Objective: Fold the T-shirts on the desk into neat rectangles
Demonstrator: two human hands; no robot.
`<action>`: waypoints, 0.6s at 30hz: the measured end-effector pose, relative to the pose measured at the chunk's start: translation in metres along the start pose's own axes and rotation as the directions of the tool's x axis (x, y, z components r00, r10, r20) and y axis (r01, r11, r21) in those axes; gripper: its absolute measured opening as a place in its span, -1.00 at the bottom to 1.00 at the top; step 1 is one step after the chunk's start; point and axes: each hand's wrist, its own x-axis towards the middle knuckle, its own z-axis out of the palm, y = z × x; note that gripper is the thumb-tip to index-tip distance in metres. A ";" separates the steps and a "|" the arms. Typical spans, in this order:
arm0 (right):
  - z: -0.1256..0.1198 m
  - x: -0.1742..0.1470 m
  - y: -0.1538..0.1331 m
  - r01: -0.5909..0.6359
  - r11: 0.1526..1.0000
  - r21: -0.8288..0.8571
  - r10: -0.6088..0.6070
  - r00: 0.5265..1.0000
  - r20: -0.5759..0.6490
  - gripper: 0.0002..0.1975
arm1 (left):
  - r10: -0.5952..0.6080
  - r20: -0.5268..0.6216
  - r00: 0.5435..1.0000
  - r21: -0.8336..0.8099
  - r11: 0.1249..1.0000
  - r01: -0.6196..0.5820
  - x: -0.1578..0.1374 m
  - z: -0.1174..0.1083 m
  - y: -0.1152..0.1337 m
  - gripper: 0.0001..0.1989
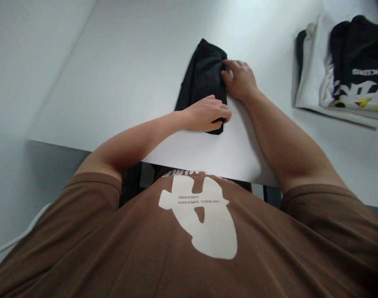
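A black folded garment (204,76) lies flat on the white table in front of me, longer than it is wide. My left hand (209,114) rests across its near end, with curled fingers gripping the cloth at the near right edge. At the far right edge of the garment is my right hand (238,76), its thumb and fingertips pinching the border of the cloth. The exact kind of garment cannot be made out from its folds.
A stack of folded clothes (316,70), black and white with a printed black piece on top, sits to the right on the white table (123,82). A wall (18,62) borders the table on the left. The table's front edge runs close to my body.
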 end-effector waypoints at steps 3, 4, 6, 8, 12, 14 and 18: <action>0.002 0.001 0.003 0.003 1.000 0.016 -0.003 1.000 0.000 -0.52 | 0.001 0.000 1.000 -0.005 1.000 -0.001 0.000 0.000 0.000 -0.72; 0.003 0.002 0.004 0.001 1.000 0.020 -0.001 1.000 0.002 -0.53 | 0.001 0.000 1.000 -0.007 1.000 -0.001 0.000 0.000 0.000 -0.72; 0.003 0.002 0.005 -0.004 1.000 0.023 0.003 1.000 0.006 -0.53 | 0.003 -0.003 1.000 -0.007 1.000 -0.003 0.000 0.000 0.000 -0.71; 0.003 0.002 0.004 -0.007 1.000 0.021 0.006 1.000 0.007 -0.54 | 0.006 -0.005 1.000 -0.004 1.000 -0.006 0.000 0.000 0.000 -0.72; 0.002 0.001 0.003 -0.015 1.000 0.024 0.015 1.000 0.006 -0.54 | 0.001 -0.003 1.000 -0.003 1.000 -0.001 0.000 0.000 0.000 -0.73; 0.001 0.001 0.002 -0.012 0.999 0.030 0.011 1.000 0.007 -0.53 | 0.000 -0.005 1.000 -0.008 1.000 0.000 0.000 0.000 0.000 -0.72; 0.001 0.001 0.002 -0.006 1.000 0.028 0.005 1.000 0.011 -0.53 | 0.001 -0.007 1.000 -0.009 1.000 -0.001 0.000 0.000 0.001 -0.73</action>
